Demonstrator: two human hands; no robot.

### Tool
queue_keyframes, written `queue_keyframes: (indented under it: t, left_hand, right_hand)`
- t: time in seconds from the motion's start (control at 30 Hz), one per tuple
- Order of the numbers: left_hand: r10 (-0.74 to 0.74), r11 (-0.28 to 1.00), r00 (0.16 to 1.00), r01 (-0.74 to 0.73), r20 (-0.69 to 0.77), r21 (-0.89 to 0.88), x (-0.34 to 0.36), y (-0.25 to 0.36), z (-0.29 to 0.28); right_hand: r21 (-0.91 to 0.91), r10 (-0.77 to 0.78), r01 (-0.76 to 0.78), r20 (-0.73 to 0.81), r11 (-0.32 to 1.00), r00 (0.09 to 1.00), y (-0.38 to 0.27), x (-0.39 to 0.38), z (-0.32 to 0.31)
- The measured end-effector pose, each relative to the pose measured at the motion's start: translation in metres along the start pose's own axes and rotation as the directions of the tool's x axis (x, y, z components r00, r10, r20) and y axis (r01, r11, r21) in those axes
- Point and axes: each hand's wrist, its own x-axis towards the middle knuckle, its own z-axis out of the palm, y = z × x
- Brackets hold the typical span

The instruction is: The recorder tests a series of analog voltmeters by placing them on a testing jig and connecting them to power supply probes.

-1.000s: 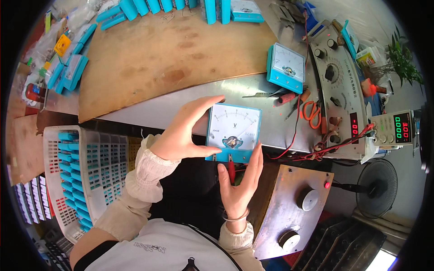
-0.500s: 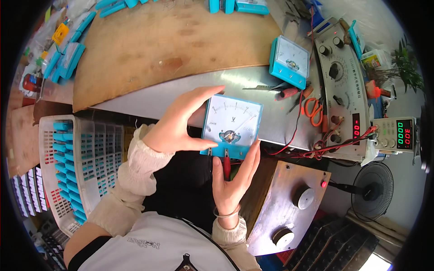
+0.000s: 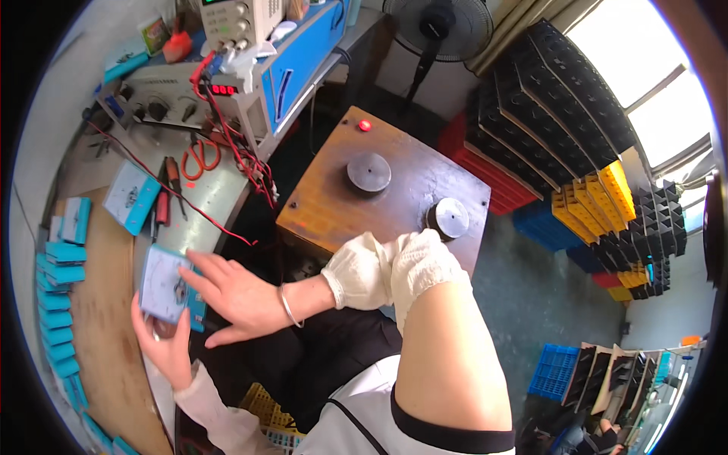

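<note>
I see the meter (image 3: 165,286) at the bench (image 3: 208,199) edge, lower left of frame. It's a flat rectangular box, white dial face up, teal plastic casing, long axis running toward the wooden board (image 3: 102,334). Left hand (image 3: 168,346) cups it from below, fingers curled onto its near edge. Right hand (image 3: 236,296) lies flat over its right side, fingers spread, not clenched. A metal bangle (image 3: 289,305) is on that wrist, with a white knit sleeve (image 3: 387,271) further up.
</note>
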Motion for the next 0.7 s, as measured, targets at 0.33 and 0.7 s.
queue_keyframes:
  t: [0.33, 0.7]
  left_hand:
    - [0.401, 0.659, 0.905, -0.394, 0.143, 0.64, -0.025, 0.164, 0.098]
    - [0.517, 0.697, -0.275, -0.415, 0.81, -0.585, -0.038, 0.316, 0.185]
  right_hand:
    - [-0.232, -0.106, 0.162, 0.237, 0.959, 0.966, 0.024, -0.029, -0.022]
    - [-0.358, 0.061, 0.051, 0.295, 0.932, 0.953, 0.013, 0.001, -0.04]
